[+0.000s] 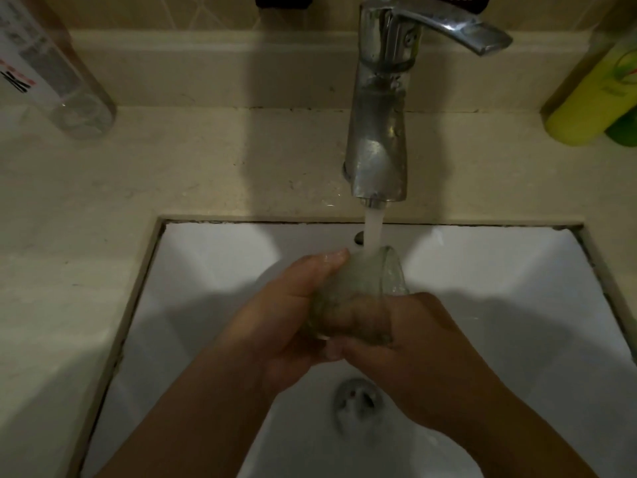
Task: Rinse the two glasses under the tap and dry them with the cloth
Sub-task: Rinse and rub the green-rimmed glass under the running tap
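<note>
Drain (358,401): metal, in floor of white sink (517,305), nearest item, blurred by water.

L hand (293,315): above drain, palm cupped round left side of glass (362,291), fingers reaching up along its wall, thumb at the lower end. R hand (406,339): touching L hand, fingers curled round the glass from the right and under; some fingers show through the glass wall. Both hands wet, both gripping the one glass.

Glass: clear, tilted, thick base pointing up and away from the person, directly under the water stream (374,232). Stream lands on the upper end. Which end is the mouth: can't say for certain. Second glass, cloth: not seen.

Tap (375,132): chrome, running, lever swung to the right, mounted on beige counter (206,160) behind sink.

Far left on counter: clear bottle (58,74) w/ label. Far right: yellow-green bottle (593,94), a darker green one just beside it, partly cut off.
</note>
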